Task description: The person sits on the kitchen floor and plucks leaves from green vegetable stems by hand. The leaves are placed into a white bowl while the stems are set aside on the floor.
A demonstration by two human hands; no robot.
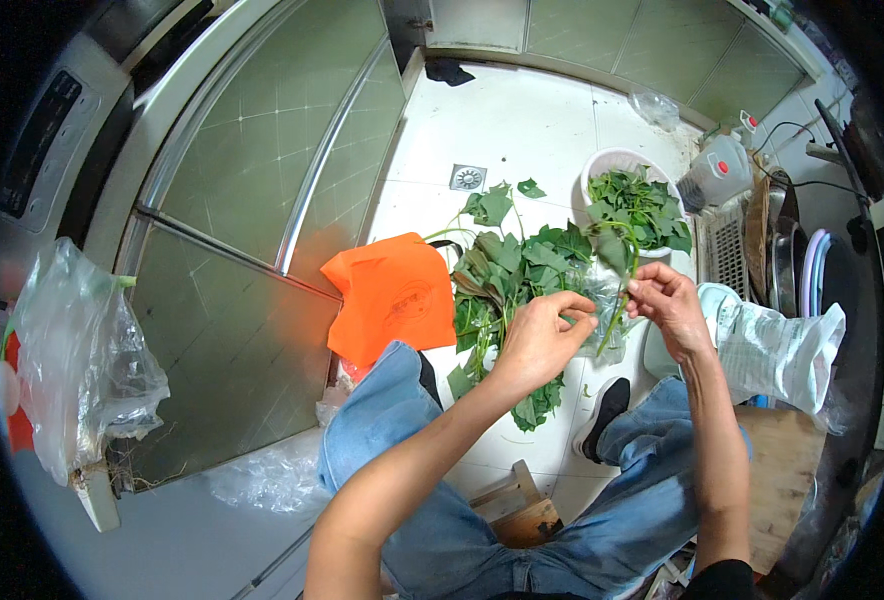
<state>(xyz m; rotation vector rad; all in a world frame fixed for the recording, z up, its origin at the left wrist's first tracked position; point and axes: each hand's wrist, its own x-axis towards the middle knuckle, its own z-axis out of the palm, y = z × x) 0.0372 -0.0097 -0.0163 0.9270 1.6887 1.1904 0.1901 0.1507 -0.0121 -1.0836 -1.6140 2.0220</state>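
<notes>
My right hand pinches a green leafy stem between thumb and fingers. Its leaf droops at the upper end, and the stem's lower end hangs free. My left hand hovers to the left, thumb and fingers slightly apart, with nothing visible between them. Below and beyond it, a heap of leafy green stems spreads on the floor, partly hidden by my forearm. A clear plastic bag lies by the heap. Farther back, a pale round basin holds cut leaves and stems.
An orange bag lies left of the heap, beside glass-fronted cabinet doors. A floor drain is set in the white tiles. At right stand a plastic jug and a white bag-lined bin. A small wooden stool shows between my legs.
</notes>
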